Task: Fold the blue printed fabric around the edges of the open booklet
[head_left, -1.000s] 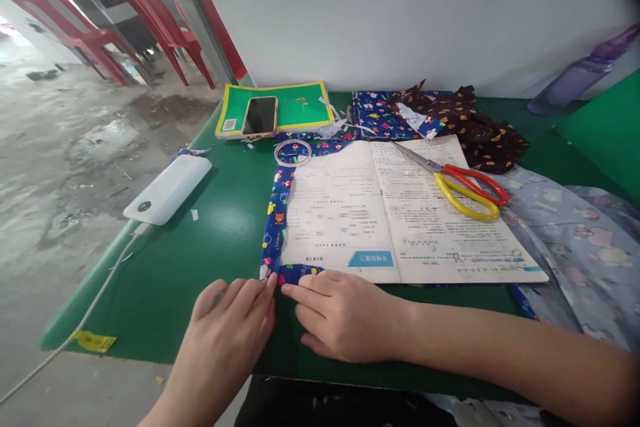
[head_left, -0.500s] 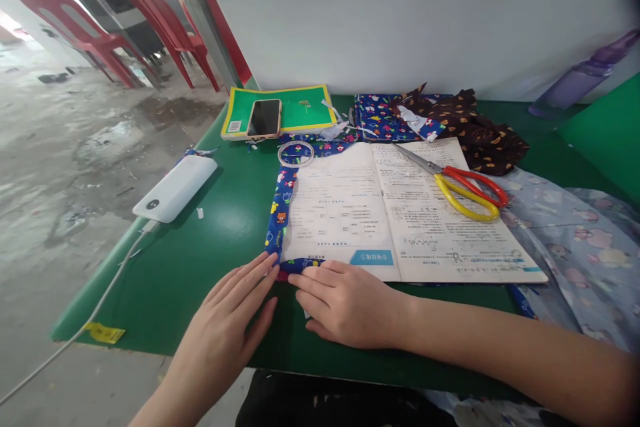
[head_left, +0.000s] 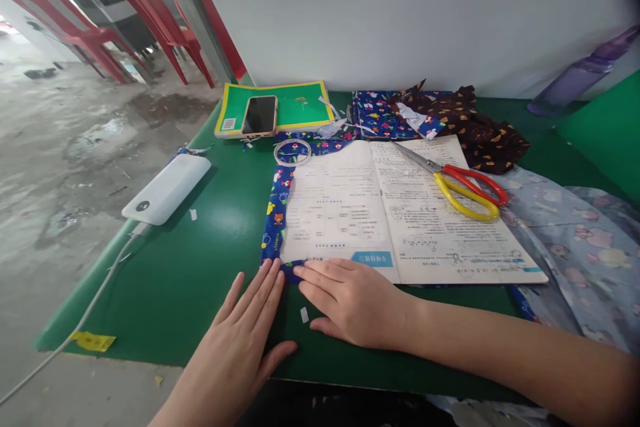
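An open book (head_left: 345, 207) lies on the green table, its left and near edges partly wrapped by blue patterned cover paper (head_left: 276, 213) folded over the page. My left hand (head_left: 245, 333) rests with outstretched fingers on the folded near-left corner, thumb spread aside. Flat on the near fold lies my right hand (head_left: 350, 300), its fingers extended over the page's bottom edge. Neither hand grips anything. A roll of clear tape (head_left: 293, 153) sits on the far-left corner of the book. Scissors with red and yellow handles (head_left: 465, 193) rest across the right page.
A white power bank (head_left: 167, 190) with a cable lies at the left. Behind the book are a phone (head_left: 260, 115) on a green book (head_left: 300, 107), crumpled brown wrapping paper (head_left: 465, 123) and a purple bottle (head_left: 575, 83). Patterned sheeting (head_left: 565, 233) spreads at the right.
My left hand's fingers have straightened and its thumb has swung outward. My right hand has shifted slightly right, exposing a small white scrap on the table between the hands.
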`<state>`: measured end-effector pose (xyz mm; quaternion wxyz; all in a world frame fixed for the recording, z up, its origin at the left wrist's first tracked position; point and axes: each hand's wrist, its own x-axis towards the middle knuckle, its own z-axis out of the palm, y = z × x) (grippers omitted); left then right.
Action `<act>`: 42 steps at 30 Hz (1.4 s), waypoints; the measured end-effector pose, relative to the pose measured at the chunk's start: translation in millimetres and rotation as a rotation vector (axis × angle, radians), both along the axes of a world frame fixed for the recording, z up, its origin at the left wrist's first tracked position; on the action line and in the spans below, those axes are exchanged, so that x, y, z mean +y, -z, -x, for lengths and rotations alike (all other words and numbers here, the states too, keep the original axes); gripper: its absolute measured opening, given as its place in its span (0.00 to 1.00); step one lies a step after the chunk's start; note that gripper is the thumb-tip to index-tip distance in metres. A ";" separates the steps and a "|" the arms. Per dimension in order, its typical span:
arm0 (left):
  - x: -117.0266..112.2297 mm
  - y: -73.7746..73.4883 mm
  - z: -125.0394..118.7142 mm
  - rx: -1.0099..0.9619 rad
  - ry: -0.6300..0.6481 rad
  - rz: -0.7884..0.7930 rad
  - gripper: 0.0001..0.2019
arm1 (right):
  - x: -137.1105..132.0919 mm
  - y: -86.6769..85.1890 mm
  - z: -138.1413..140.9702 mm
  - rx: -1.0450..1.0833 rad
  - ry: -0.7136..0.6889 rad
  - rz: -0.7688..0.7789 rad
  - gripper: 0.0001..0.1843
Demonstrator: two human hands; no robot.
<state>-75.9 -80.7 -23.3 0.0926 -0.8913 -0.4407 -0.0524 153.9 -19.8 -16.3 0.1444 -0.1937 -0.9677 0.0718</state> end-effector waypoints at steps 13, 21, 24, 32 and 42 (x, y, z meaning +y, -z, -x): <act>-0.1 0.3 -1.2 -0.071 -0.020 0.043 0.37 | -5.9 -2.7 15.6 0.053 -0.060 0.064 0.33; -5.8 -1.0 -4.1 -0.170 -0.085 0.069 0.35 | -3.6 -5.6 17.8 -0.023 -0.124 0.189 0.37; -8.1 0.6 -3.0 -0.215 -0.140 0.122 0.33 | -4.0 -7.3 17.6 -0.045 -0.116 0.242 0.38; 26.5 -34.4 17.6 -0.306 -0.208 0.175 0.26 | -1.1 -12.8 15.1 -0.021 -0.133 0.362 0.43; 110.5 -59.6 18.7 -0.028 -0.217 0.295 0.23 | 11.2 -45.1 -8.1 0.211 0.032 0.397 0.26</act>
